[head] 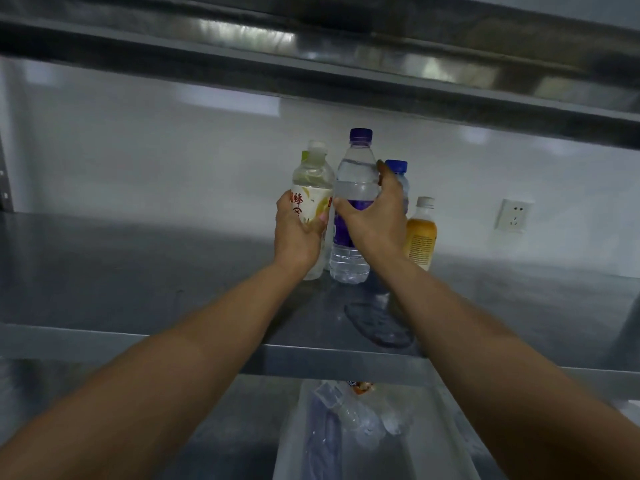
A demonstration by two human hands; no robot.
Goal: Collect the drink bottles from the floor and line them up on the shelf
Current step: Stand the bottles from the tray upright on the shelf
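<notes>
Both arms reach onto the grey metal shelf (138, 271). My left hand (298, 233) grips a pale yellow-green drink bottle (313, 181) with a white cap and red characters on its label. My right hand (374, 216) grips a clear water bottle (356, 174) with a purple cap and purple label, right beside the first. Both bottles stand upright with their bases at the shelf surface. Behind my right hand stands a blue-capped bottle (396, 166), mostly hidden. An orange juice bottle (420, 237) with a white cap stands to its right.
A higher shelf (311, 74) hangs close above the bottle caps. The white wall behind carries a power socket (514, 214). Below the shelf edge a clear plastic bin (294, 445) holds several more bottles (349, 417).
</notes>
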